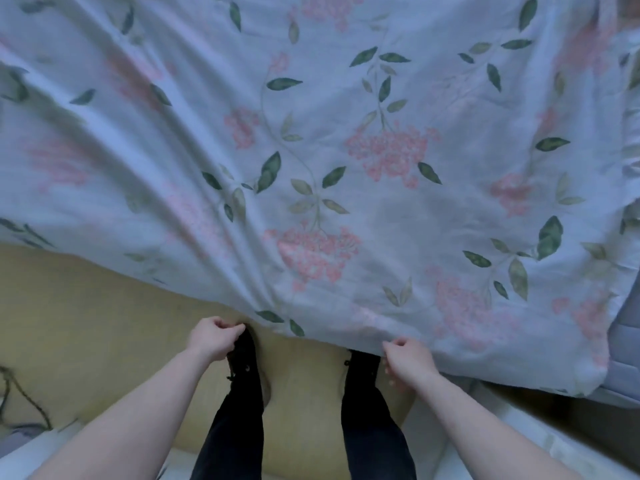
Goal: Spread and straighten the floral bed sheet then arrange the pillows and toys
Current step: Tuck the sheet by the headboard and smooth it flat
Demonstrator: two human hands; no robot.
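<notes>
A: Where is the sheet (pixel 346 140), and how is it turned?

B: It is spread away from the person, filling the upper view; its near edge runs left to right, lower at the right. The long axis cannot be told.

A: How is it held?

B: The near edge is pinched by the left hand (pixel 213 337) with curled fingers, and gripped by the right hand (pixel 408 358) likewise. Folds are fanned out from the left hand's grip.

A: Its look?

B: Pale blue cloth is seen, printed with pink flower clusters and green leaves.

A: And around it?

B: A yellow floor (pixel 86 323) is seen below, dark trousers (pixel 242 393) between the arms, and a grey mattress (pixel 623 358) edge at the right.
</notes>
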